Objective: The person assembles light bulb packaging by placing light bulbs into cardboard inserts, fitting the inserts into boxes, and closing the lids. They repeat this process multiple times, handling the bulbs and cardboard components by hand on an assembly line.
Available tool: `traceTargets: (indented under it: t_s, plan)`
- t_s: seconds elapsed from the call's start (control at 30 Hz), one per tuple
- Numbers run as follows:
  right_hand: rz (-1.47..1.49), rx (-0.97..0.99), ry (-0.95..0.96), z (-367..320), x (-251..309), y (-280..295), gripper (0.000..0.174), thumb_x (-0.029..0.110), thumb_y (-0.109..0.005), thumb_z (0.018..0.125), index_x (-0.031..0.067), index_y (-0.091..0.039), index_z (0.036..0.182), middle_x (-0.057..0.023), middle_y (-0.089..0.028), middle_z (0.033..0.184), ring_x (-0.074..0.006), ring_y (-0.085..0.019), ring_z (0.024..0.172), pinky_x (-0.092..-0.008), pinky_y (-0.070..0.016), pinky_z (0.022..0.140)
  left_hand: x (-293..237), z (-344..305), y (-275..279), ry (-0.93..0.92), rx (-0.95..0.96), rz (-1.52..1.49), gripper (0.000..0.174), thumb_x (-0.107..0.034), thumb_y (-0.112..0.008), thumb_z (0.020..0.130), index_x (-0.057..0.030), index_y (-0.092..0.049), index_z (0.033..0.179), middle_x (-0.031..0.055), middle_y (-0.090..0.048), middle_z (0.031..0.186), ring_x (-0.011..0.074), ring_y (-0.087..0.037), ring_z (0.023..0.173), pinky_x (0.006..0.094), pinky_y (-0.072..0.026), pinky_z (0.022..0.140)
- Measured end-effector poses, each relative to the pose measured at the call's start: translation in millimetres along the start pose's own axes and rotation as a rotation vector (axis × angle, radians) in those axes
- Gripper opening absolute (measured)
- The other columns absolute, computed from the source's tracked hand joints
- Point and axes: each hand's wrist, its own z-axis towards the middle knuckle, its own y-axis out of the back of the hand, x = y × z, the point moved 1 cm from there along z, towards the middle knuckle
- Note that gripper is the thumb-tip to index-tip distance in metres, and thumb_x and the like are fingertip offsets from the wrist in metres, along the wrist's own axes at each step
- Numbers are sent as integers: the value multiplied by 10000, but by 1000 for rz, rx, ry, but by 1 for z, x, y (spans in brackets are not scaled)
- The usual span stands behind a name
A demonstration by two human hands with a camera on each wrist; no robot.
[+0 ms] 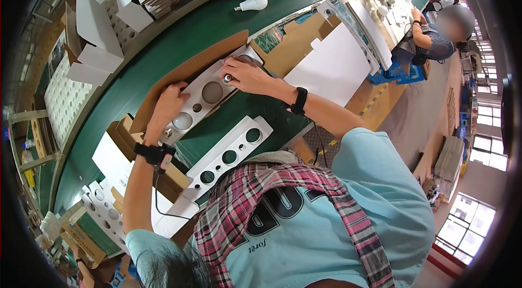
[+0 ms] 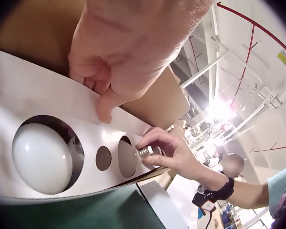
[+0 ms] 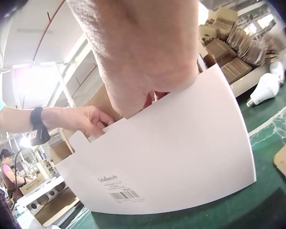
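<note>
A long white box [image 3: 181, 157] with brown inner flaps stands on the green table. Inside it lies a white cardboard insert [image 1: 197, 97] with round holes. One light bulb [image 2: 40, 160] shows its white dome through a large hole. My right hand [image 1: 247, 76], at the far end, pinches the metal screw base [image 2: 146, 151] of another bulb beside a hole. My left hand [image 1: 171, 104] holds the insert's edge along the brown wall. Its thumb [image 2: 105, 109] lies on the white face; the other fingers curl at the edge, partly hidden.
A second holed insert [image 1: 234, 153] lies close to my body. Beyond the box, a loose bulb [image 1: 253, 2] rests on the green table [image 1: 190, 38]. Open white cartons [image 1: 95, 43] stand at the left. Another person [image 1: 432, 40] works at the right.
</note>
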Motion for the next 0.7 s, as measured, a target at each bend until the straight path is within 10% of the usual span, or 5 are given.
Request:
traceTargets:
  t_s: [0.1, 0.3, 0.53, 0.6, 0.7]
  plan:
    - [12, -23, 24, 2, 4, -3, 190, 122, -583, 787, 85, -587, 974, -93, -515, 991, -285, -523, 1002, -393, -442, 869, -4, 9, 14, 29, 338, 28, 398, -154, -627, 752, 37, -605, 1100, 255, -618, 1045, 379, -583, 1026, 401, -451, 895]
    - [-406, -178, 318, 1, -18, -29, 175, 156, -556, 771, 54, -567, 912, -133, -507, 980, -300, -489, 1063, -344, -468, 891, 39, 13, -5, -22, 216, -16, 623, -149, -679, 647, 38, -534, 1224, 252, -582, 1154, 377, -556, 1098, 419, -429, 951]
    - [-18, -10, 16, 7, -9, -14, 248, 138, -614, 753, 85, -569, 992, -120, -486, 1032, -305, -498, 1069, -402, -481, 869, -14, -13, -17, 77, 55, 392, 530, 3, -582, 764, 60, -454, 1275, 264, -545, 1197, 430, -507, 1101, 428, -396, 972]
    - [-89, -28, 112, 10, -16, -24, 233, 154, -607, 768, 73, -555, 980, -137, -481, 1031, -304, -496, 1073, -389, -493, 864, -4, -30, -33, -508, -339, 439, 513, 29, -597, 764, -5, -477, 1262, 232, -494, 1255, 407, -472, 1135, 450, -363, 992]
    - [-111, -79, 142, 19, -32, -51, 200, 155, -619, 744, 56, -562, 908, -159, -522, 1016, -316, -526, 1003, -402, -471, 844, -35, -47, -28, -410, -111, 537, 447, 34, -597, 773, -17, -494, 1205, 188, -462, 1195, 380, -496, 1064, 421, -409, 933]
